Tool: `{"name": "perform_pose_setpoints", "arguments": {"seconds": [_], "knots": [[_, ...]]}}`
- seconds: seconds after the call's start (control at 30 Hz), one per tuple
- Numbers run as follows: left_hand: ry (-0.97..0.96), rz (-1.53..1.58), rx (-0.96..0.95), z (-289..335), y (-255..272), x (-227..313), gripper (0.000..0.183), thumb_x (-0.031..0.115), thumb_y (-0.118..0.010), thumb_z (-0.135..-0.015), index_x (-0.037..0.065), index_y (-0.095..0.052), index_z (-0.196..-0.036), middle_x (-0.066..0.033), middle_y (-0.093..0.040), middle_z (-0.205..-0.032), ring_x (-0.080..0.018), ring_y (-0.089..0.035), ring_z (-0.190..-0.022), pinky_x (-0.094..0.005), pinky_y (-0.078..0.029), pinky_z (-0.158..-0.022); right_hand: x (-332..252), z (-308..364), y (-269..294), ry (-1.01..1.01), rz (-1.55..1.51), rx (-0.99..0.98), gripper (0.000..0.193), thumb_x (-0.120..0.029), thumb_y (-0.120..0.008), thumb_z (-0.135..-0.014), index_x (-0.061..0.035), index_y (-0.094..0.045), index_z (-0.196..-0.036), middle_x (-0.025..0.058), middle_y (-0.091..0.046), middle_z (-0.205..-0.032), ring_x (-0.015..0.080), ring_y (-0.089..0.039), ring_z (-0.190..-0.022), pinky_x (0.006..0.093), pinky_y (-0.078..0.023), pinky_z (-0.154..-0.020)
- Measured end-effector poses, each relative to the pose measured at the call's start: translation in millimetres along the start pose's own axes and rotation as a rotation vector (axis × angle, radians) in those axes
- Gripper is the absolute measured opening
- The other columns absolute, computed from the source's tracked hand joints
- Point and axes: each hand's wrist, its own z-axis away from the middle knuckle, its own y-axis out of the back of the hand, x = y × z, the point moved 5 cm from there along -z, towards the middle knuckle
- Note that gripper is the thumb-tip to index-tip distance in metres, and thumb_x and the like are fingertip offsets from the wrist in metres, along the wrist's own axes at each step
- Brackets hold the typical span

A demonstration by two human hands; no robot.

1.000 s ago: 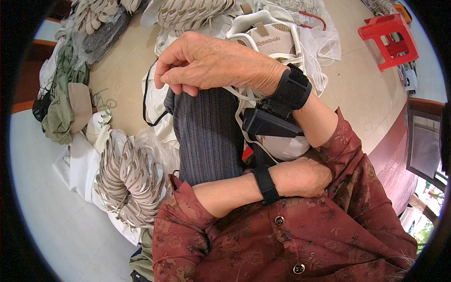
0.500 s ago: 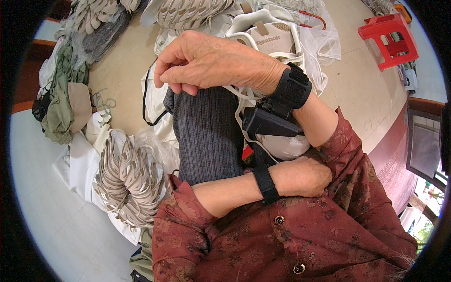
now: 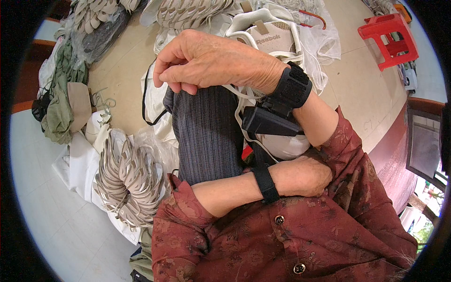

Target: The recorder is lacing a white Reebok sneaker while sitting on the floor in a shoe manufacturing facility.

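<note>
My right hand (image 3: 199,61) lies over the knee of my dark striped trousers (image 3: 206,134), fingers loosely curled and thumb drawn in against them. Nothing shows in its grip. My left forearm crosses my lap, and my left hand (image 3: 307,176) is tucked by the right elbow, its fingers hidden. Both wrists wear black straps; the right one carries a black box-shaped device (image 3: 270,122). Beyond and beneath the right forearm is a white and beige sneaker (image 3: 270,40) with white laces, partly covered by the arm. A rounded white shoe toe (image 3: 284,146) shows under the device.
On the left, a ring-shaped bundle of beige cut shoe pieces (image 3: 124,181) lies on white cloth. More bundled pieces (image 3: 190,14) are at the far side, near clear plastic bags (image 3: 324,47). A red plastic stool (image 3: 387,40) stands far right. Green cloth (image 3: 58,105) lies far left.
</note>
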Motion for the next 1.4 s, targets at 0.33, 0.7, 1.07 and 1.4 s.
{"name": "perform_pose_setpoints", "arguments": {"seconds": [0.33,0.7,1.07,1.4], "knots": [[0.014,0.002,-0.005,-0.1,3.3,2.0,0.023,0.02,-0.06,-0.086,-0.002,-0.062,-0.084,-0.0207,-0.065,-0.081,-0.0387,-0.065,-0.078,-0.046,-0.052,-0.072,-3.2,0.8,0.5,-0.005,-0.001,0.001,0.023,-0.015,-0.058,-0.091,0.0014,-0.071,-0.098,0.0014,-0.063,-0.072,0.0057,-0.056,-0.058,0.0211,-0.045,-0.055],[0.01,0.034,-0.029,0.9,7.6,4.2,0.023,0.021,-0.059,-0.088,-0.001,-0.06,-0.087,-0.0203,-0.064,-0.083,-0.0391,-0.065,-0.08,-0.0462,-0.051,-0.072,-3.8,1.2,1.6,0.005,-0.01,0.015,0.022,-0.016,-0.06,-0.089,0.0022,-0.071,-0.095,0.0032,-0.065,-0.071,0.0076,-0.058,-0.058,0.023,-0.046,-0.054],[0.012,0.025,-0.042,0.4,10.1,5.6,0.023,0.022,-0.059,-0.088,-0.001,-0.06,-0.088,-0.0203,-0.064,-0.084,-0.0392,-0.065,-0.08,-0.0462,-0.052,-0.072,-0.8,-0.4,1.0,0.015,-0.052,0.033,0.022,-0.017,-0.064,-0.086,0.0035,-0.071,-0.089,0.0044,-0.065,-0.069,0.0095,-0.059,-0.057,0.025,-0.046,-0.052],[-0.001,-0.001,-0.004,-0.4,7.5,4.8,0.024,0.022,-0.06,-0.087,-0.002,-0.062,-0.085,-0.0205,-0.066,-0.084,-0.0385,-0.066,-0.08,-0.0459,-0.052,-0.073,-1.6,0.5,0.8,0.023,-0.049,0.042,0.022,-0.017,-0.064,-0.086,0.0034,-0.071,-0.089,0.0039,-0.065,-0.068,0.0096,-0.059,-0.056,0.0251,-0.046,-0.052]]}}
